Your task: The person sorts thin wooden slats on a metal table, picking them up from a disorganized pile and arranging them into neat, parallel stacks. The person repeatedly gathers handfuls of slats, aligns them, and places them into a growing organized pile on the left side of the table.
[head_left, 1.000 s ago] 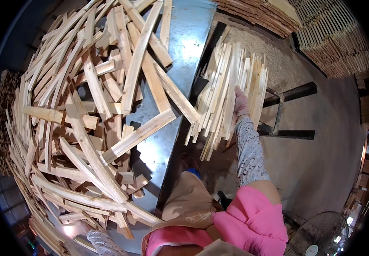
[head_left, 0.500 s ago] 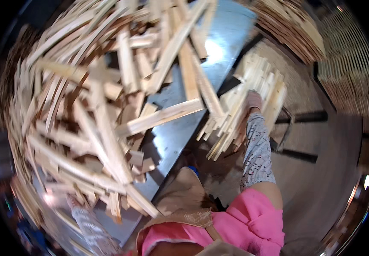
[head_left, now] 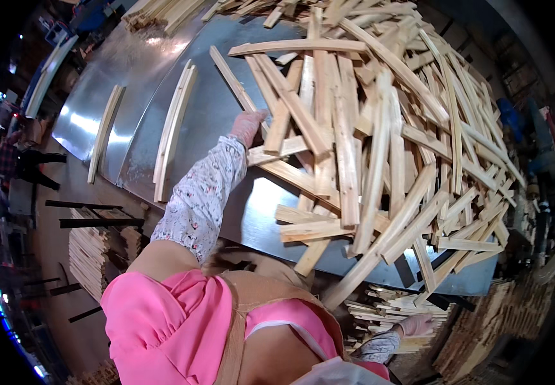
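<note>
My left hand [head_left: 248, 126], in a pale pink glove, reaches across the metal table [head_left: 226, 212]. Its fingers are closed around a long wooden strip [head_left: 231, 78] at the left edge of a loose heap. At the lower right my right hand [head_left: 417, 325], also gloved, lies with its fingers stretched out over a stack of pale wooden strips [head_left: 380, 311] below the table edge. Crossed strips and short offcuts make up the heap [head_left: 348, 135] in front of me. Patterned sleeves cover both forearms.
Two long strips stand together [head_left: 175, 125] on the table's left part, with a single strip [head_left: 105, 133] further left. A strip stack [head_left: 88, 247] sits beside black bars at the left. More piled wood [head_left: 483, 321] is at the lower right. A person [head_left: 30, 160] stands far left.
The view has swung left, so the heap now appears to the right. My left hand has gone from the heap's near side to a strip at its left edge. My right hand stays at the stack.
</note>
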`<state>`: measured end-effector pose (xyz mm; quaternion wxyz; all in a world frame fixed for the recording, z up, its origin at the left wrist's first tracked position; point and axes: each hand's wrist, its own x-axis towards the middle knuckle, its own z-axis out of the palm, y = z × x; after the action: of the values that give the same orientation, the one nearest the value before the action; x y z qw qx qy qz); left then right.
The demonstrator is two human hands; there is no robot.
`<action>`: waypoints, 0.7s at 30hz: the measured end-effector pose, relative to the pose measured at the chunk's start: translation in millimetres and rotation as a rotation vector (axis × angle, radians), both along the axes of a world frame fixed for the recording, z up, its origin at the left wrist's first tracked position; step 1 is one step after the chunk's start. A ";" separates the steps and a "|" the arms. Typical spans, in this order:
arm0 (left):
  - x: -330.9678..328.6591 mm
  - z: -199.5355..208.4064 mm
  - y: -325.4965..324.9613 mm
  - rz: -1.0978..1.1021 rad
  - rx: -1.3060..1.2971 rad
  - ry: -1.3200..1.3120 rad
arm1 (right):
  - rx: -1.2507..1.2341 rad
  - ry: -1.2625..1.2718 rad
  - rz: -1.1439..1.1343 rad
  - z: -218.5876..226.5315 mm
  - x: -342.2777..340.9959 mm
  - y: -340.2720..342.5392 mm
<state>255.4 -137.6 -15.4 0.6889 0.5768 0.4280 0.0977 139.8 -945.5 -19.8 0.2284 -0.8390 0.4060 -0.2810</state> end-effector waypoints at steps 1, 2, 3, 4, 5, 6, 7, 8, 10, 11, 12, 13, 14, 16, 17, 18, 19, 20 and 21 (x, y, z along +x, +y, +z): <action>-19.9 8.6 14.2 -0.034 0.066 0.005 | 0.022 -0.036 0.165 65.1 23.2 69.8; -17.6 18.7 15.1 0.091 0.088 0.018 | 0.020 -0.127 0.315 104.8 34.6 132.4; -27.9 -30.9 57.6 0.181 0.189 -0.154 | 0.068 -0.222 0.522 128.8 49.9 205.1; -19.7 -11.5 52.8 0.187 -0.015 -0.306 | 0.073 -0.268 0.684 145.5 48.7 271.8; -24.2 24.1 50.5 0.203 -0.210 -0.446 | 0.091 -0.284 0.857 158.0 52.3 337.6; -38.2 34.3 69.7 0.172 -0.217 -0.495 | 0.099 -0.265 1.033 165.8 63.2 402.9; -66.8 39.3 106.5 0.077 -0.066 -0.375 | -0.098 -0.023 1.214 195.1 76.7 484.6; -93.5 37.8 141.0 -0.036 0.048 -0.267 | -0.184 0.069 1.345 191.5 97.9 547.2; -158.9 54.7 209.8 -0.236 0.433 0.047 | -0.317 0.294 1.444 164.0 135.8 653.5; -182.3 56.7 236.7 -0.353 0.666 0.223 | -0.459 0.360 1.408 144.2 150.5 685.6; -194.2 57.2 247.6 -0.419 0.756 0.309 | -0.622 0.432 1.357 129.8 163.1 703.0; -206.5 58.7 258.8 -0.486 0.850 0.397 | -0.747 0.384 1.320 111.1 177.2 708.3; -224.9 60.9 259.9 -0.483 0.803 0.420 | -0.705 0.460 1.279 111.7 186.7 718.8; -257.2 52.5 254.8 -0.492 0.799 0.475 | -0.658 0.558 1.256 113.2 190.8 736.3; -266.9 35.3 239.4 -0.506 0.837 0.502 | -0.658 0.586 1.274 112.1 190.3 743.2; -268.1 19.7 231.2 -0.513 0.881 0.524 | -0.660 0.603 1.292 112.2 191.8 752.5; -268.3 7.1 228.8 -0.479 0.838 0.499 | -0.524 0.588 1.342 112.5 181.5 764.5; -267.4 -5.0 226.0 -0.445 0.795 0.472 | -0.388 0.573 1.386 109.0 161.0 772.5; -275.1 -15.9 222.5 -0.407 0.752 0.459 | -0.244 0.565 1.436 106.2 130.8 784.1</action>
<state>-19.7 84.9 -31.2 0.3259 0.8643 0.3826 -0.0208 270.7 -161.4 86.4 0.1486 -0.9553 -0.2273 0.1172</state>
